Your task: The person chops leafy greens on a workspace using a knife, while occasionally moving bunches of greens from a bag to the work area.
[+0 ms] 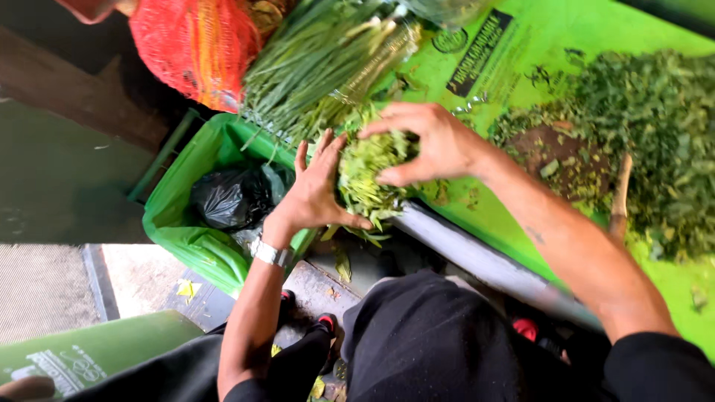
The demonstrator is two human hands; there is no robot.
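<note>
Table: bright green covering, running across the upper right, its edge passing just under the hands.

Heap of chopped greens: spreading over the table's right side, well apart from the hands.

Green bin: sitting below the table edge at left, lined with a green bag and carrying a black bag inside.

Red mesh sack: lying at the top left, touching the bundle of long green stalks beside it.

Bunch of leafy greens: hanging at the table edge, pressed between both hands, just right of the bin.

Right hand: cupping the bunch from above and right, its grip curled around the leaves.

Left hand: pressing against the bunch's left side, fingers spread wide, grip open along the leaves.

Silver wristband: circling the left wrist.
</note>
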